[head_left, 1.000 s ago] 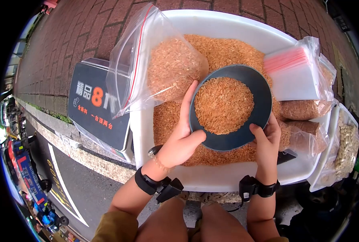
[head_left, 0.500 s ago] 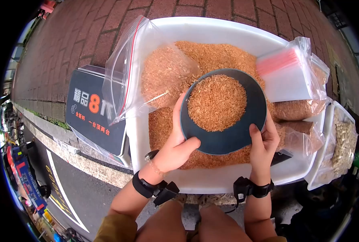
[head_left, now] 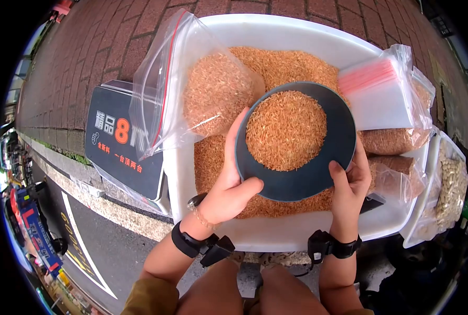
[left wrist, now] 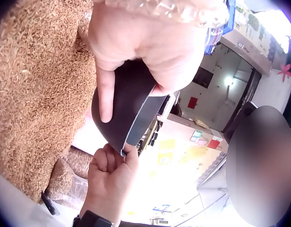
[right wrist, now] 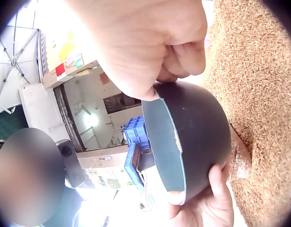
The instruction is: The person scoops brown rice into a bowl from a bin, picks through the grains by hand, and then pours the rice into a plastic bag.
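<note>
A dark grey-blue bowl (head_left: 297, 186) with a mound of reddish-brown rice (head_left: 286, 131) in it is held above the big tub of the same grain. My left hand (head_left: 229, 191) grips its left side, thumb at the rim and fingers spread along the outside, as the left wrist view shows. On the right side my right hand (head_left: 351, 186) pinches the rim, thumb on top and fingers curled beneath. The rice lies towards the far-left wall of the bowl. Just beyond my left fingers leans an open clear zip bag (head_left: 218, 97), partly filled with rice.
The white tub (head_left: 255, 240) of loose rice (head_left: 292, 60) surrounds the work. A black scale (head_left: 123, 142) adjoins its left edge. Flat plastic bags (head_left: 381, 105) and packed rice bags (head_left: 397, 142) lie at the right side. Another tray (head_left: 451, 191) holds pale bagged goods.
The bowl has shifted slightly left in the head view, still in both hands. Its rice sits a little closer to the far-left rim, showing more bare bowl near me.
</note>
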